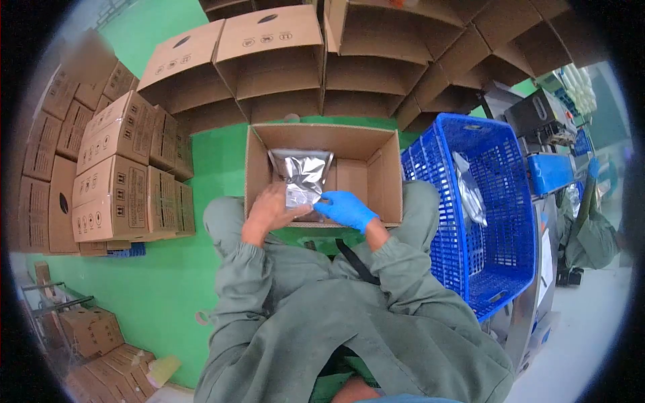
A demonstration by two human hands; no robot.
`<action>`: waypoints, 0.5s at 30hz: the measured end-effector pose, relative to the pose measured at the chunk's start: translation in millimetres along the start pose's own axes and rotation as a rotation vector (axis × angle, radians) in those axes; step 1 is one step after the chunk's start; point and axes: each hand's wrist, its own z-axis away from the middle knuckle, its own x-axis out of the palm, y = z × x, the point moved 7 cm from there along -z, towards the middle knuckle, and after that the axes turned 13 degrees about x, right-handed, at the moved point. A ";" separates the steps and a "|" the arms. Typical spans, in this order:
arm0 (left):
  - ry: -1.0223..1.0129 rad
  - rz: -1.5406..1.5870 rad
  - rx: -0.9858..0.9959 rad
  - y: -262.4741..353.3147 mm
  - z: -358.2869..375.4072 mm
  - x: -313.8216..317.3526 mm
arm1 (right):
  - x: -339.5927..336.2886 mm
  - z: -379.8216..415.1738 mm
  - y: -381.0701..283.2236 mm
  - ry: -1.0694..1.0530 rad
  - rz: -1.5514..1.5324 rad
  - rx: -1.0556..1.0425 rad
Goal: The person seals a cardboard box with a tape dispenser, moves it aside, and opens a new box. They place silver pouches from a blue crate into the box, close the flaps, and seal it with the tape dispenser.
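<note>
An open cardboard box [366, 140] stands between my knees. A shiny silver foil bag [306, 176] is in the left half of the box, with its near edge toward me. My bare left hand [272, 209] grips the bag at its near left edge, thumb along the lower edge. My right hand [347, 209], in a blue glove, pinches the bag's near right corner. The undersides of the fingers are hidden. To the right of the box, a blue plastic basket [451, 201] holds another silver bag [469, 188] against its left side.
Open, unfilled cartons [269, 64] are stacked ahead of the box. Closed, printed cartons [111, 191] pile up at left, and more cartons [94, 332] lie at lower left. A machine [537, 117] stands at right, near another person's green sleeve [588, 218]. The floor [151, 289] is green.
</note>
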 end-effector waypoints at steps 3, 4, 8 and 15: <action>-0.218 0.218 0.175 55.3 6.7 -10.4 | -68.9 43.2 2.3 0.261 -0.508 -0.048; -0.342 0.033 0.166 53.8 10.4 15.9 | -92.5 53.3 21.3 0.342 -0.608 -0.013; -0.298 -0.193 0.284 61.8 15.7 22.2 | -236.2 132.8 120.4 1.002 -0.268 0.078; -0.238 -0.108 0.185 68.8 23.7 19.2 | -218.3 161.3 437.2 0.580 0.210 1.036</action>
